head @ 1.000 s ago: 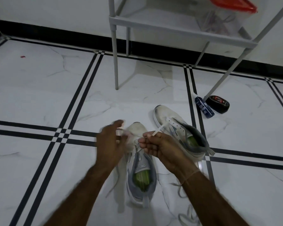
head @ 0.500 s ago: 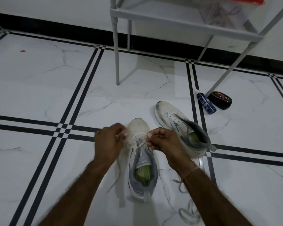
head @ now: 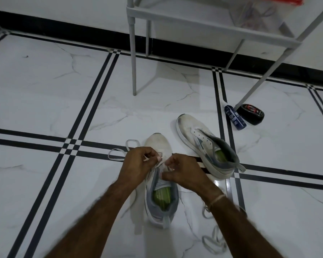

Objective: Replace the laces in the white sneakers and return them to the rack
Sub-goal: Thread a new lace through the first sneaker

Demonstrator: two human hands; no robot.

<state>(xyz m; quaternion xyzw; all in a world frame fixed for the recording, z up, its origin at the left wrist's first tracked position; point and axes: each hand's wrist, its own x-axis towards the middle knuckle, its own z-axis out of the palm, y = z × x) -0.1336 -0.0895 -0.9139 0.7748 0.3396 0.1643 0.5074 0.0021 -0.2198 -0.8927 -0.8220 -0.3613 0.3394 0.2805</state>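
Two white sneakers with grey collars and green insoles lie on the marble floor. The near sneaker (head: 159,200) points away from me, and both hands work at its eyelets. My left hand (head: 138,164) pinches a white lace (head: 117,154) whose loose end loops out on the floor to the left. My right hand (head: 183,172) pinches the other part of the lace at the eyelets. The second sneaker (head: 203,144) lies unlaced to the right, tilted on its side.
A grey shoe rack (head: 209,28) stands at the back, its legs on the floor. A blue bottle (head: 234,118) and a black round tin (head: 252,114) lie by its right leg. More loose white lace (head: 213,241) lies under my right forearm.
Both hands have closed in over the near sneaker's eyelets. The lace end now lies looped on the floor to the left of my left hand.
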